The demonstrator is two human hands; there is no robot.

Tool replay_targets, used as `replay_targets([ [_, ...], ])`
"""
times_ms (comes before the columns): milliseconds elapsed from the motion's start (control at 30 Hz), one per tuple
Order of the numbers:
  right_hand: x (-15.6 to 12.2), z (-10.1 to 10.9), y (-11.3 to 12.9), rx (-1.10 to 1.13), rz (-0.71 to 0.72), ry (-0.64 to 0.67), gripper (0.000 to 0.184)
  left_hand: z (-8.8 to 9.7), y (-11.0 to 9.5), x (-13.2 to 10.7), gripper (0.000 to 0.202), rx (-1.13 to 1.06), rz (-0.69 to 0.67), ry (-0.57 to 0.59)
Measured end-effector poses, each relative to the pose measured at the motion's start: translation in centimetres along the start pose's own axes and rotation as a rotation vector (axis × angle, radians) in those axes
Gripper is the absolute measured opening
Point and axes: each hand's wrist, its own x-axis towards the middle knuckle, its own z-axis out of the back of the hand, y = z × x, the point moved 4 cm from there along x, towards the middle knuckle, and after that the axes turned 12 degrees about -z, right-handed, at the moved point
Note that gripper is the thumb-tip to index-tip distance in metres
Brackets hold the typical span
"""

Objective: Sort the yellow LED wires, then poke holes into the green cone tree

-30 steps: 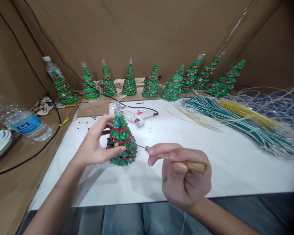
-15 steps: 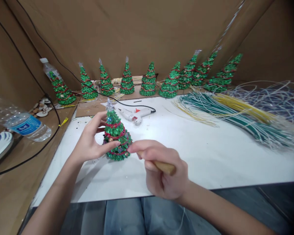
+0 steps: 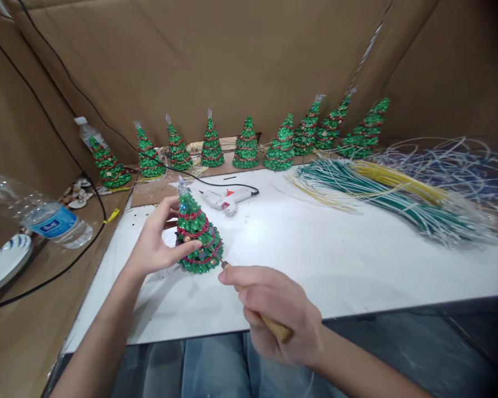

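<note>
A small green Christmas tree (image 3: 196, 229) with red garlands, small baubles and a clear topper stands slightly tilted on the white board (image 3: 336, 265). My left hand (image 3: 160, 237) grips it from the left side, thumb across the front and fingers behind, partly hidden. In my right hand (image 3: 274, 309) is a wooden-handled awl (image 3: 277, 327), held like a pen. Its thin metal shaft points at the tree's lower right side; I cannot tell whether the tip touches or enters it.
Behind lies a white glue gun (image 3: 228, 202) with a black cord. Several similar trees (image 3: 245, 146) line the back edge. Bundled green and yellow wires (image 3: 382, 193) lie at right. On the left are a water bottle (image 3: 53, 221) and a plate (image 3: 8, 260).
My right hand has drawn back down and away from the tree, exposing the awl's shaft. My left hand keeps its hold. The whole view has shifted a little.
</note>
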Motion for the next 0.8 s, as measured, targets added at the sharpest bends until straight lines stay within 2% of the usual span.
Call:
replay_targets([
  [167,-0.3,-0.8,0.1,-0.132,0.048,0.033,0.011,0.0,-0.1,0.1,0.062,-0.002,-0.032,-0.005],
  [267,0.2,-1.2,-0.2,-0.128,0.043,0.062,0.011,0.0,-0.2,0.1,0.061,0.030,-0.034,-0.005],
  [400,1.7,-1.4,-0.9,0.009,-0.055,0.053,0.009,0.1,-0.4,0.1,0.063,0.038,-0.046,-0.013],
  [567,3.7,-1.4,-1.5,0.002,-0.256,0.165,0.005,0.1,-0.5,0.1,0.059,0.010,-0.048,0.001],
  [800,4.4,-1.3,-1.6,-0.020,-0.279,0.199,0.007,0.2,-0.4,0.1,0.062,0.023,-0.061,0.001],
])
